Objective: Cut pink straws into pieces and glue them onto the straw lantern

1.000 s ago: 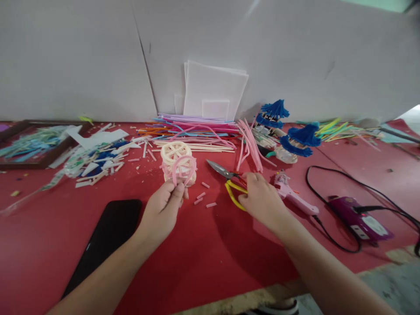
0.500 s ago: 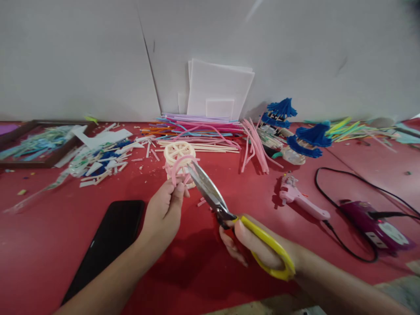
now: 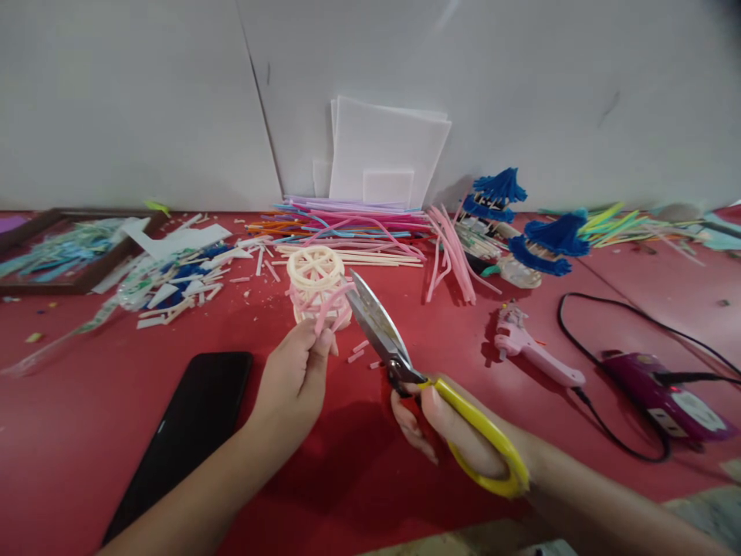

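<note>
Between the thumb and fingers of my left hand [image 3: 298,371] is a bent pink craft stick [image 3: 331,303], soft like a pipe cleaner. My right hand [image 3: 457,425] is closed round the yellow handles of a pair of scissors [image 3: 382,328], whose blades point up and left, their tips beside the end of the pink stick. Behind my left fingertips stands a cream, wheel-topped structure [image 3: 316,266] with pink parts, its lower part partly hidden. Short pink cut pieces [image 3: 357,352] lie on the red table [image 3: 347,471] between my hands.
A black phone [image 3: 185,432] lies left of my left arm. At right are a pink glue gun [image 3: 536,355] and a purple power strip [image 3: 665,398] with a cable. Coloured sticks [image 3: 347,228], blue-roofed models [image 3: 549,239], scraps [image 3: 179,286] and a brown frame [image 3: 81,286] line the back.
The pink stick, arched between my fingers before, now has its free end pointing right towards the blades. My left hand and the scissors have shifted slightly right.
</note>
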{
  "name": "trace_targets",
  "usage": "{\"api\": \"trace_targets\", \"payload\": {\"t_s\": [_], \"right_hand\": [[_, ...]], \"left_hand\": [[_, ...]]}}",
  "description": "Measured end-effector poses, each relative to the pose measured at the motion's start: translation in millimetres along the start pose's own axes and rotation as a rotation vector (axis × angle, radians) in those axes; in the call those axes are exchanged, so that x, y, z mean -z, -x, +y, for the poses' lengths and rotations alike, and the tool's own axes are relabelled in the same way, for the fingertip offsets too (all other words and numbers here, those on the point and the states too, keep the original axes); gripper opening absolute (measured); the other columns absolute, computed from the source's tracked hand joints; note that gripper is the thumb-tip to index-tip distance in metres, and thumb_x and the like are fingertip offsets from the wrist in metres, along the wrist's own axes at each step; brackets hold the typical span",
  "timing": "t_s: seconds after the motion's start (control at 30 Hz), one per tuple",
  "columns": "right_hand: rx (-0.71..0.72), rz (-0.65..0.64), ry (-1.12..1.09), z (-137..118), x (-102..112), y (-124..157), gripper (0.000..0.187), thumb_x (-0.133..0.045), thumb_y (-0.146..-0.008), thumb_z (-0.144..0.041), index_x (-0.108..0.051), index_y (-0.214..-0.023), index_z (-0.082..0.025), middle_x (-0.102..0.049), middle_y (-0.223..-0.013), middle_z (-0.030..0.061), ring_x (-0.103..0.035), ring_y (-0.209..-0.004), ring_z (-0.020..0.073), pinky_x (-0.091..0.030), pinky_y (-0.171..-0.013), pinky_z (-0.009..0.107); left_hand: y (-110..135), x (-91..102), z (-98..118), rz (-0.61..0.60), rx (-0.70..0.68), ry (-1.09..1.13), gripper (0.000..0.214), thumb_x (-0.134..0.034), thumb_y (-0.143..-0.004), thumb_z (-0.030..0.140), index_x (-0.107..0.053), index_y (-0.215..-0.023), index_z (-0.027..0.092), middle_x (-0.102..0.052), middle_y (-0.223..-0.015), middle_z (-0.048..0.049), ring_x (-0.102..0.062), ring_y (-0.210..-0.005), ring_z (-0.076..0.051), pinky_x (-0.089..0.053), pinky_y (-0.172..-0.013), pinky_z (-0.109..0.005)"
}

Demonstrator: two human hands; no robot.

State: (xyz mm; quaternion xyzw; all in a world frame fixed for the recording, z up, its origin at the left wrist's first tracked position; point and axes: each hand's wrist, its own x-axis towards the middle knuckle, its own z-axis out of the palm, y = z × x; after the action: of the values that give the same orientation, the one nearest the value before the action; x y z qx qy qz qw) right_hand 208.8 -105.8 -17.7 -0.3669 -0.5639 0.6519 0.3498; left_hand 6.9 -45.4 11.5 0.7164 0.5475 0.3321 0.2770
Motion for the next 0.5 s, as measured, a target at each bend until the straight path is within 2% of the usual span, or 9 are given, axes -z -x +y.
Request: {"api": "trace_targets", "payload": {"t_s": [0.27, 0.5], "right_hand": [[-0.006, -0.037, -0.111, 2.0, 1.0, -5.4, 0.056, -0.029, -0.092, -0.068, -0.046, -0.072, -0.019, -0.041, -0.061, -0.0041, -0.036, -0.048, 0.0071, -0.032, -0.044, 0.021], [-0.069, -0.107, -0.369, -7.7, -4.0, -10.2, 0.054, -0.035, -0.089, -0.069, -0.044, -0.071, -0.019, -0.039, -0.062, -0.0058, -0.035, -0.043, 0.0056, -0.029, -0.04, 0.02]], "left_hand": [[0.2, 0.2, -0.7, 0.002, -0.038, 0.024, 0.03, -0.035, -0.097, 0.031, -0.046, -0.07, 0.022, -0.049, -0.066, 0.0021, -0.049, -0.059, -0.015, -0.035, -0.058, -0.026], [0.8, -0.1, -3.9, 0.009, -0.088, 0.038, 0.029, -0.035, -0.096, 0.029, -0.049, -0.072, 0.022, -0.054, -0.072, 0.0, -0.058, -0.076, -0.018, -0.04, -0.067, -0.027]]}}
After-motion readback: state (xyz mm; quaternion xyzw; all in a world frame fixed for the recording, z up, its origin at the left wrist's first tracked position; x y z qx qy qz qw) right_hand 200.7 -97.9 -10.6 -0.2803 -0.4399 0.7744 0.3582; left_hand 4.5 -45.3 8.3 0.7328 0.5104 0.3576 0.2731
